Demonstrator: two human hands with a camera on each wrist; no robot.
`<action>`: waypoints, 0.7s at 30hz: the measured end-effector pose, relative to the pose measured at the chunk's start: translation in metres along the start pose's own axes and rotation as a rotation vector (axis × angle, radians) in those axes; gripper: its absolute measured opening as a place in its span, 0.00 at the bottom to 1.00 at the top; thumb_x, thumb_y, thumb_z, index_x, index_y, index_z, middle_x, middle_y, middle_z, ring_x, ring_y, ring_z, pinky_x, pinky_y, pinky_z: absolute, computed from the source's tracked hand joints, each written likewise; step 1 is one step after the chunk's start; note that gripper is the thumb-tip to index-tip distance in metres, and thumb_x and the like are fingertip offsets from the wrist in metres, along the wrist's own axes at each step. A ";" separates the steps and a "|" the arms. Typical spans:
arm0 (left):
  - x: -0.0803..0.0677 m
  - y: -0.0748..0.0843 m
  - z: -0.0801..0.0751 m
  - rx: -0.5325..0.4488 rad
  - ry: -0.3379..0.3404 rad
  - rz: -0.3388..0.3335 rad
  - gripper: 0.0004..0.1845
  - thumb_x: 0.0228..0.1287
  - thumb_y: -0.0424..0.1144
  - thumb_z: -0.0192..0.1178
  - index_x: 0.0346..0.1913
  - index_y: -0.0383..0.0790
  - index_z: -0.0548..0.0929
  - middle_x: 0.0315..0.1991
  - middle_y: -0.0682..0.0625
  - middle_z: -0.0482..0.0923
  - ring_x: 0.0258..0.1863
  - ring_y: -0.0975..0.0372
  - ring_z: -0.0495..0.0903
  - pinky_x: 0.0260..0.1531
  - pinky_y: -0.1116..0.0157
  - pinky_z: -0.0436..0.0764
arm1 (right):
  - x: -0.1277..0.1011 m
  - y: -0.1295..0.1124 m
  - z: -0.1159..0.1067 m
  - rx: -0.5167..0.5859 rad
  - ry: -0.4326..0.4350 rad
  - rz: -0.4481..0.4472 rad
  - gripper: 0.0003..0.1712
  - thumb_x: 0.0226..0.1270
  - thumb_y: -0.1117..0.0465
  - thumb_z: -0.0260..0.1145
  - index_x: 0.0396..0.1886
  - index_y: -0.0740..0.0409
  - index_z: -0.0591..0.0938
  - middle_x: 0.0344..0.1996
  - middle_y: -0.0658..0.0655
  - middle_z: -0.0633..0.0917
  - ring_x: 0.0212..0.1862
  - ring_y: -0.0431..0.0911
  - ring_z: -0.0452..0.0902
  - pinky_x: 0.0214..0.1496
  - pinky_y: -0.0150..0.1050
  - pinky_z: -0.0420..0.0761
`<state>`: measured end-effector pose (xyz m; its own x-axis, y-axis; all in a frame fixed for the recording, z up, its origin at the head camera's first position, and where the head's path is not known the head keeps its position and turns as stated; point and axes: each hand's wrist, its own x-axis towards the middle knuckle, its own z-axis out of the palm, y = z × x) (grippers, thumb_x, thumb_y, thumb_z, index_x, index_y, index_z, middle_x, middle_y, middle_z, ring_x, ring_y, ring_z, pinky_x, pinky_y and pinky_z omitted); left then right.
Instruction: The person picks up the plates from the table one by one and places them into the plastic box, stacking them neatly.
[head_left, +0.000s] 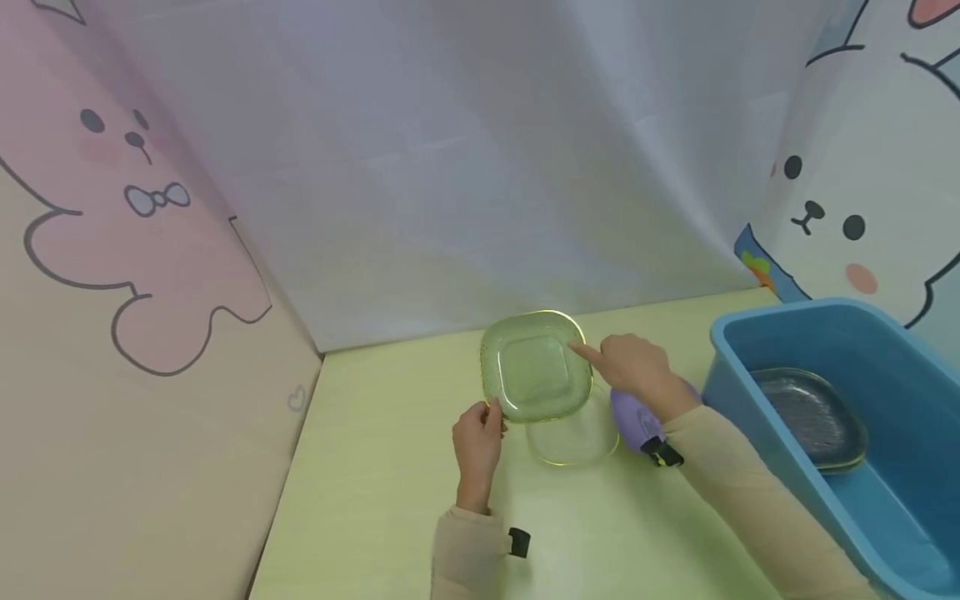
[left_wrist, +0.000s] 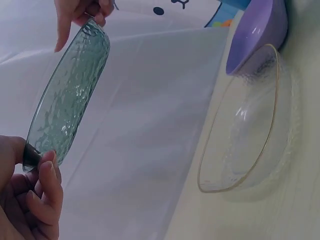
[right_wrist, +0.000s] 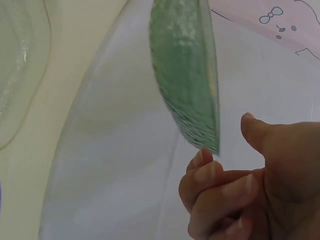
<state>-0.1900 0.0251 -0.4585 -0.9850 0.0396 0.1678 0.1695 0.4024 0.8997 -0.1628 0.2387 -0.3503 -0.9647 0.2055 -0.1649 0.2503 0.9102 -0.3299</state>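
My left hand (head_left: 477,446) pinches the lower left corner of a green glass dish (head_left: 534,367) with a gold rim, thumb on the inside and fingers behind. Tilted up, the dish shows its hollow side in the head view. At its right edge is my right hand (head_left: 633,364), the thumb sticking out away from the rim. In the right wrist view its bent fingertips (right_wrist: 202,157) are right at the dish's end. Below the green dish, a clear glass bowl (left_wrist: 245,135) with a gold rim sits on the table. A purple bowl (left_wrist: 257,35) stands beside it, partly hidden by the right arm in the head view.
A blue plastic bin (head_left: 780,433) stands at the right of the pale green table (head_left: 375,467). Inside lies a dark glass dish (head_left: 813,417) with a gold rim. White cloth (head_left: 450,167) hangs behind the table, with printed cartoon animals at both sides.
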 end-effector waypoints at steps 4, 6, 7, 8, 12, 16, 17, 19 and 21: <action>-0.008 0.000 0.008 -0.024 0.001 0.052 0.19 0.65 0.40 0.52 0.16 0.38 0.75 0.14 0.49 0.78 0.12 0.70 0.68 0.12 0.72 0.64 | 0.000 0.005 0.024 0.064 0.038 -0.005 0.31 0.69 0.37 0.41 0.18 0.56 0.69 0.16 0.53 0.68 0.21 0.45 0.65 0.21 0.39 0.63; -0.011 -0.002 0.010 -0.014 -0.006 0.066 0.19 0.65 0.41 0.51 0.16 0.38 0.75 0.14 0.49 0.77 0.11 0.70 0.66 0.11 0.72 0.63 | 0.001 0.007 0.035 0.075 0.077 -0.007 0.28 0.71 0.42 0.43 0.19 0.56 0.69 0.15 0.53 0.69 0.21 0.46 0.66 0.21 0.39 0.64; -0.012 -0.003 0.010 -0.006 -0.011 0.070 0.19 0.65 0.41 0.51 0.16 0.39 0.75 0.14 0.50 0.77 0.11 0.70 0.66 0.12 0.72 0.63 | 0.001 0.009 0.039 0.072 0.100 -0.004 0.27 0.71 0.44 0.44 0.19 0.56 0.69 0.15 0.54 0.70 0.21 0.47 0.67 0.21 0.40 0.64; -0.013 -0.005 0.011 0.006 -0.016 0.068 0.19 0.65 0.42 0.51 0.17 0.39 0.75 0.14 0.50 0.77 0.11 0.70 0.65 0.12 0.72 0.63 | 0.002 0.010 0.043 0.062 0.126 -0.001 0.26 0.71 0.45 0.44 0.19 0.57 0.69 0.16 0.55 0.71 0.21 0.48 0.69 0.21 0.41 0.65; -0.016 -0.012 0.014 0.045 -0.049 0.062 0.19 0.66 0.43 0.52 0.17 0.40 0.75 0.14 0.51 0.77 0.12 0.71 0.67 0.12 0.73 0.63 | 0.003 0.013 0.053 0.042 0.192 0.009 0.25 0.70 0.47 0.46 0.16 0.57 0.68 0.16 0.58 0.74 0.22 0.53 0.72 0.21 0.46 0.67; -0.017 -0.014 0.015 0.055 -0.064 0.059 0.18 0.65 0.43 0.53 0.17 0.41 0.76 0.14 0.51 0.78 0.12 0.71 0.69 0.12 0.72 0.64 | 0.003 0.015 0.056 0.035 0.209 0.003 0.25 0.70 0.48 0.47 0.17 0.57 0.69 0.16 0.58 0.74 0.21 0.53 0.72 0.21 0.47 0.67; -0.017 -0.013 0.015 0.053 -0.066 0.059 0.18 0.65 0.42 0.53 0.17 0.41 0.76 0.14 0.51 0.78 0.12 0.71 0.69 0.12 0.72 0.64 | 0.003 0.015 0.056 0.036 0.211 0.002 0.25 0.70 0.47 0.47 0.17 0.57 0.69 0.16 0.58 0.73 0.21 0.52 0.72 0.20 0.47 0.67; -0.017 -0.013 0.015 0.047 -0.066 0.068 0.18 0.65 0.43 0.53 0.17 0.40 0.76 0.14 0.51 0.78 0.12 0.71 0.69 0.12 0.72 0.64 | 0.004 0.016 0.057 0.041 0.211 -0.003 0.25 0.71 0.47 0.46 0.17 0.57 0.69 0.15 0.58 0.73 0.20 0.52 0.71 0.20 0.46 0.67; -0.017 -0.012 0.013 0.037 -0.069 0.078 0.19 0.65 0.43 0.54 0.17 0.40 0.76 0.14 0.50 0.77 0.12 0.72 0.68 0.12 0.73 0.65 | 0.005 0.017 0.056 0.043 0.223 -0.012 0.25 0.71 0.47 0.46 0.17 0.57 0.70 0.15 0.57 0.73 0.20 0.51 0.71 0.20 0.45 0.66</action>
<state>-0.1758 0.0318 -0.4776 -0.9689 0.1343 0.2076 0.2457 0.4292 0.8691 -0.1588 0.2350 -0.4092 -0.9607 0.2736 0.0476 0.2374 0.8980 -0.3704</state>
